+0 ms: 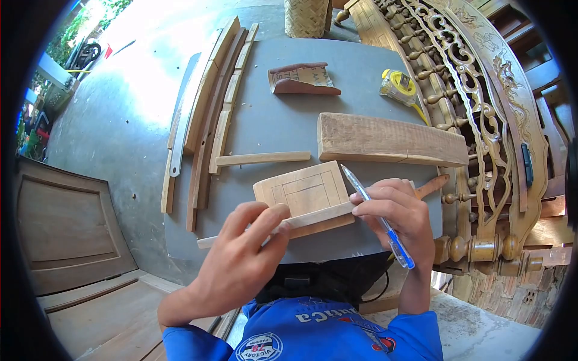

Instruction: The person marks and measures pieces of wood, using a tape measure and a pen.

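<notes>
Blue shirt (337,328) at near edge. Pale wooden strip (322,215) is laid over the near part of a marked board (301,195), right in front of the body; it is pinched by the left hand (244,259), thumb and forefinger closed on it, other fingers bent, probably so it is kept from sliding. Pen (394,240) is clamped between thumb and fingers of the right hand (406,213), tip angled away from the body, near the board's corner; contact of tip with wood can't be told. Fingertips are held by the strip's right end, touch unclear. Board is flat, smooth, light brown, ruled with thin nested rectangles; strip is narrow, straight-edged. Pen barrel is clear, blue-ended.

Brown handle (433,186) is partly hidden behind the right hand. Past the board, a slim stick (263,158) is set crosswise, and a thick block (391,139), rough-grained and squared, is laid beside it, likely kept within reach. Long timber pieces (205,108) are lined up on the left, side by side, with a thin metal blade (179,147), apparently to free working room. Farther: curled sandpaper (304,78), printed backing showing; yellow tape measure (400,87), grey tabletop (265,111) under it; woven container (305,18); glossy carved furniture (475,60), turned spindles, on the right.
</notes>
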`<action>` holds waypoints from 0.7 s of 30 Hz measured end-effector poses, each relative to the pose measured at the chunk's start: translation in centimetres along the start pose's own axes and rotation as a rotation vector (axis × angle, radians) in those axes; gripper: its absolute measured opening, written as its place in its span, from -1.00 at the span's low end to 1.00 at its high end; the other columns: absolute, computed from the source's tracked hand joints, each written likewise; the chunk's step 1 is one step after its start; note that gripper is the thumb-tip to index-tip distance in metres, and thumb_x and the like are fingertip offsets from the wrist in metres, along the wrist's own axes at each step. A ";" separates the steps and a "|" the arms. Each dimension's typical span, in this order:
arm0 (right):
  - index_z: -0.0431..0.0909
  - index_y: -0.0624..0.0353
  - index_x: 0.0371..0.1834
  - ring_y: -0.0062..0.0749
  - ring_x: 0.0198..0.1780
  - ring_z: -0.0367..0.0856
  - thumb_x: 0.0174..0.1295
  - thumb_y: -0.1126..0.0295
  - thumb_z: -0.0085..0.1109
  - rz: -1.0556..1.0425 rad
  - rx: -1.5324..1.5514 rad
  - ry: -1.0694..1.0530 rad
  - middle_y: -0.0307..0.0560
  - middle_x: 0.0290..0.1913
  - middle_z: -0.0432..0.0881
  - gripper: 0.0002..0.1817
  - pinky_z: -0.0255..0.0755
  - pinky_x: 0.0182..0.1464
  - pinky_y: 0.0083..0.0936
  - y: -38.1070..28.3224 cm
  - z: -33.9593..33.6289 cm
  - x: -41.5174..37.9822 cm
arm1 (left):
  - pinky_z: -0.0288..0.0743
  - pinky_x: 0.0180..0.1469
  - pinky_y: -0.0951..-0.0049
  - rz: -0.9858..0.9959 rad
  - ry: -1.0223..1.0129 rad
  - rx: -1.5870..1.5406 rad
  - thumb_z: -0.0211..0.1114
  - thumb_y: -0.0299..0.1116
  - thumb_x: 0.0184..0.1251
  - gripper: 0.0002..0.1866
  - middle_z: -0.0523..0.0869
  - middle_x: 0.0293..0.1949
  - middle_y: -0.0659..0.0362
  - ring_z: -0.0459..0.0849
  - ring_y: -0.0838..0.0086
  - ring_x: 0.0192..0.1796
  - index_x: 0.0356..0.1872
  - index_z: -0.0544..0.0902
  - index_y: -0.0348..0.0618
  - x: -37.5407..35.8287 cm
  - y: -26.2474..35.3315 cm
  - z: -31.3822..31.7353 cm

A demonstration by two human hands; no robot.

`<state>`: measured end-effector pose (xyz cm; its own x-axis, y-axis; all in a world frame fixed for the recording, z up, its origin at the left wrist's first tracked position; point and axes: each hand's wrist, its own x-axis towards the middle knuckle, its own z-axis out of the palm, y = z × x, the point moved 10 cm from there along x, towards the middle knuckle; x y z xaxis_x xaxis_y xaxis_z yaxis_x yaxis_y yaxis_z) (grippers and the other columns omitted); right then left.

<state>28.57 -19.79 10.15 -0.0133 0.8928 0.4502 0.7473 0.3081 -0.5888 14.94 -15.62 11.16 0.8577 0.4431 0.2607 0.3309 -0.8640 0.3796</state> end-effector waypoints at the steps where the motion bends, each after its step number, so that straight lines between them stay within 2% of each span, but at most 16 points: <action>1: 0.60 0.04 -0.33 -0.34 -0.20 0.57 -0.16 0.56 0.32 0.002 0.003 0.001 -0.25 -0.27 0.65 -0.73 0.29 -0.23 -0.43 0.0 0.0 0.0 | 0.49 -0.10 0.36 0.017 -0.024 0.031 0.26 -0.54 -0.08 -0.81 0.58 -0.22 0.07 0.54 0.29 -0.10 -0.36 0.58 -0.37 0.0 0.4 0.2; 3: 0.60 0.03 -0.33 -0.34 -0.20 0.57 -0.15 0.56 0.31 0.003 0.005 0.000 -0.25 -0.27 0.65 -0.73 0.29 -0.23 -0.43 0.1 0.1 0.0 | 0.51 -0.12 0.40 0.052 -0.074 0.093 0.23 -0.54 -0.09 -0.77 0.58 -0.23 0.02 0.57 0.29 -0.12 -0.33 0.58 -0.39 -0.1 1.1 0.7; 6: 0.60 0.03 -0.32 -0.33 -0.19 0.57 -0.15 0.55 0.31 0.003 -0.003 -0.004 -0.24 -0.27 0.65 -0.73 0.29 -0.23 -0.42 0.1 0.1 0.1 | 0.55 -0.16 0.48 0.038 0.028 0.380 0.22 -0.54 -0.10 -0.74 0.59 -0.23 -0.02 0.61 0.31 -0.16 -0.29 0.57 -0.38 -0.5 2.5 1.1; 7: 0.60 0.03 -0.32 -0.33 -0.19 0.57 -0.15 0.55 0.31 0.003 -0.006 -0.007 -0.24 -0.26 0.65 -0.73 0.29 -0.23 -0.43 0.1 0.1 0.0 | 0.58 -0.20 0.51 0.027 0.051 0.420 0.21 -0.53 -0.08 -0.67 0.61 -0.23 -0.03 0.63 0.30 -0.21 -0.18 0.60 -0.31 -0.4 2.8 1.0; 10: 0.60 0.03 -0.32 -0.32 -0.19 0.57 -0.16 0.55 0.32 0.017 -0.007 -0.015 -0.24 -0.26 0.64 -0.73 0.29 -0.22 -0.42 0.2 0.2 0.0 | 0.59 -0.19 0.45 -0.011 0.094 0.602 0.21 -0.51 -0.05 -0.61 0.60 -0.25 -0.05 0.62 0.27 -0.21 -0.07 0.62 -0.19 -0.5 4.0 2.1; 11: 0.60 0.04 -0.32 -0.32 -0.19 0.56 -0.16 0.55 0.32 0.022 -0.007 -0.018 -0.24 -0.26 0.64 -0.73 0.29 -0.22 -0.42 0.3 0.2 0.0 | 0.59 -0.18 0.39 -0.067 0.093 0.618 0.20 -0.50 -0.03 -0.56 0.60 -0.24 0.01 0.62 0.20 -0.20 -0.01 0.63 -0.09 -0.7 3.8 2.6; 15: 0.61 0.03 -0.29 -0.30 -0.19 0.56 -0.14 0.53 0.32 0.031 0.009 -0.029 -0.22 -0.26 0.64 -0.72 0.31 -0.19 -0.41 0.3 0.2 -0.1 | 0.59 -0.18 0.33 -0.122 0.106 0.599 0.22 -0.50 -0.05 -0.59 0.59 -0.24 0.14 0.62 0.11 -0.17 -0.07 0.66 -0.13 -0.6 4.4 2.9; 17: 0.61 0.03 -0.26 -0.28 -0.20 0.56 -0.12 0.51 0.31 0.031 0.007 -0.048 -0.20 -0.27 0.64 -0.72 0.34 -0.17 -0.41 0.4 0.2 0.1 | 0.59 -0.19 0.34 -0.128 0.121 0.580 0.21 -0.51 -0.04 -0.62 0.59 -0.25 0.13 0.62 0.12 -0.18 -0.09 0.67 -0.15 -0.4 4.5 2.7; 21: 0.63 0.12 -0.22 -0.29 -0.28 0.58 -0.01 0.46 0.28 0.026 0.163 0.044 -0.14 -0.30 0.64 -0.77 0.42 -0.22 -0.45 0.5 -0.8 0.8 | 0.57 -0.19 0.38 -0.137 0.156 0.539 0.20 -0.51 -0.01 -0.68 0.58 -0.31 0.10 0.63 0.17 -0.20 -0.16 0.69 -0.24 -0.1 4.5 2.5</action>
<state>29.43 -19.23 10.76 0.0365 0.8868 0.4607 0.6295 0.3376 -0.6998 17.37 -20.13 10.61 0.7382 0.5541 0.3846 0.6236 -0.7781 -0.0759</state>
